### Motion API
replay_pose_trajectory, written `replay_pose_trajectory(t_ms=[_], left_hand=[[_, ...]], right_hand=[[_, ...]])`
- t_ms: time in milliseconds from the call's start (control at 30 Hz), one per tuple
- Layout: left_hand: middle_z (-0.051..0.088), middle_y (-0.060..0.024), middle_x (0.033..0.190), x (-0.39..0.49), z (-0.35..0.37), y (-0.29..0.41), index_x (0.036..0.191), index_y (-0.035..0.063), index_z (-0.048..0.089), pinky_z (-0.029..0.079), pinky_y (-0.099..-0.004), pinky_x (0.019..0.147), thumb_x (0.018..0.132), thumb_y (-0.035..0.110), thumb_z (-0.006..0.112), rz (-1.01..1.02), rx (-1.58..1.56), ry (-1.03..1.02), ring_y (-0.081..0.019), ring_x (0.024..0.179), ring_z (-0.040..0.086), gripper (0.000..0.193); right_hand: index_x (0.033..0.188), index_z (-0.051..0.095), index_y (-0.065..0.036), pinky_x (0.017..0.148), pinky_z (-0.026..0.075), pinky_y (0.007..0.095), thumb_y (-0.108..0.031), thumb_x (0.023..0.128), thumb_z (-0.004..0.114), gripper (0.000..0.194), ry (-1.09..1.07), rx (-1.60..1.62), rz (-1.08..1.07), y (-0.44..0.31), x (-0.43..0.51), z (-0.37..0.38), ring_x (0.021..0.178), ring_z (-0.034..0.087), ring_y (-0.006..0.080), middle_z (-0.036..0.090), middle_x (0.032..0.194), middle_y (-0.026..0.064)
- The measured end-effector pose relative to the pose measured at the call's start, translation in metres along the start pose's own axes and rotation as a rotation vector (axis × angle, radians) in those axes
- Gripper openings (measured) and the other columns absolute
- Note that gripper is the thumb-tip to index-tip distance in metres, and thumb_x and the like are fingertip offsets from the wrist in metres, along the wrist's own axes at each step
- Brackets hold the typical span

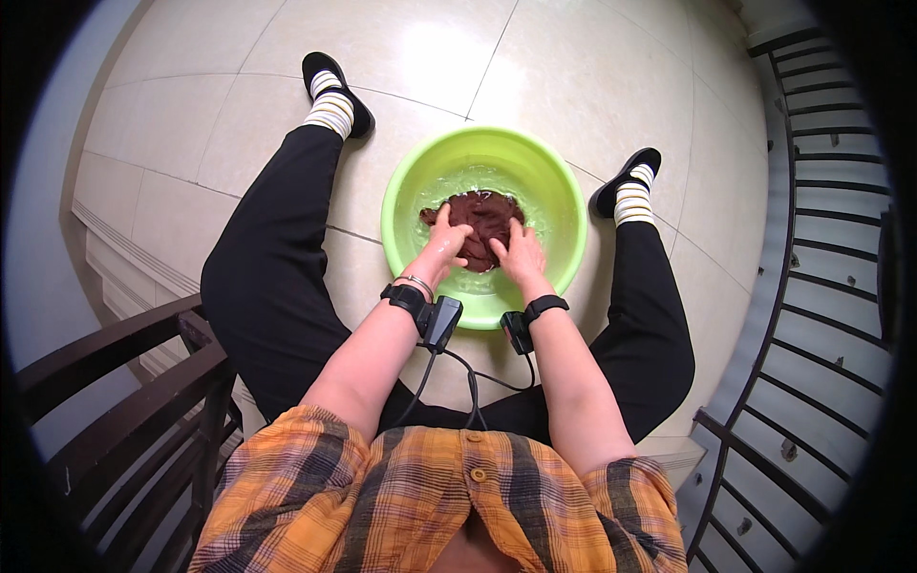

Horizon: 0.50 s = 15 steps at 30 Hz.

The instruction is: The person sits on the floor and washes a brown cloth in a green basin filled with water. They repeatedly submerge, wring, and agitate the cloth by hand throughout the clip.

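Observation:
A green plastic basin with water in it stands on the floor between my legs. A dark brown wet cloth lies bunched in the water. My left hand rests on the cloth's left part with fingers spread, the fingertips at its edge. On its right side, my right hand touches the cloth, thumb and fingers apart. Neither hand is closed around the fabric, as far as this view shows. Black straps with small cabled devices sit on both wrists.
Pale floor tiles surround the basin. My feet in black shoes are spread to either side. A dark railing and tiled stair edges are at lower left; a black barred railing curves along the right. Black cables hang near my lap.

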<state>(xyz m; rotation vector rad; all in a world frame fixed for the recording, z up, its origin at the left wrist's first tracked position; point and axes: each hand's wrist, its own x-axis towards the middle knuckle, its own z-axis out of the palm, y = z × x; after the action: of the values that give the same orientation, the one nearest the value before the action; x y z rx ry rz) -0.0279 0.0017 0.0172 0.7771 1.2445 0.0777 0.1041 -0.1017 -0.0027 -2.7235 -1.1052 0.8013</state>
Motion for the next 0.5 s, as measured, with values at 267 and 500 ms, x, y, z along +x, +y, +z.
replay_pose_trajectory(t_ms=[267, 500], left_hand=[[0.029, -0.0142, 0.144, 0.007, -0.008, -0.005, 0.145, 0.0137, 0.014, 0.031, -0.0563, 0.097, 0.084, 0.024, 0.052, -0.049, -0.069, -0.016, -0.033, 0.125, 0.039, 0.073], [0.059, -0.0067, 0.108, 0.02, -0.011, -0.026, 0.118, 0.0142, 0.051, 0.047, -0.0456, 0.086, 0.093, 0.058, 0.024, -0.052, -0.576, -0.269, -0.0242, 0.101, 0.057, 0.057]], right_hand=[[0.129, 0.046, -0.018, 0.091, 0.043, 0.0429, -0.04, 0.083, 0.06, 0.053, 0.136, 0.038, 0.092, 0.002, 0.007, 0.013, 0.107, 0.054, 0.0343, 0.054, 0.113, 0.0204], [0.091, 0.06, -0.001, 0.071, 0.047, 0.035, -0.037, 0.084, 0.059, 0.037, -0.238, 0.762, -0.297, -0.047, 0.0, 0.02, 0.079, 0.061, 0.0269, 0.063, 0.085, 0.0166]])
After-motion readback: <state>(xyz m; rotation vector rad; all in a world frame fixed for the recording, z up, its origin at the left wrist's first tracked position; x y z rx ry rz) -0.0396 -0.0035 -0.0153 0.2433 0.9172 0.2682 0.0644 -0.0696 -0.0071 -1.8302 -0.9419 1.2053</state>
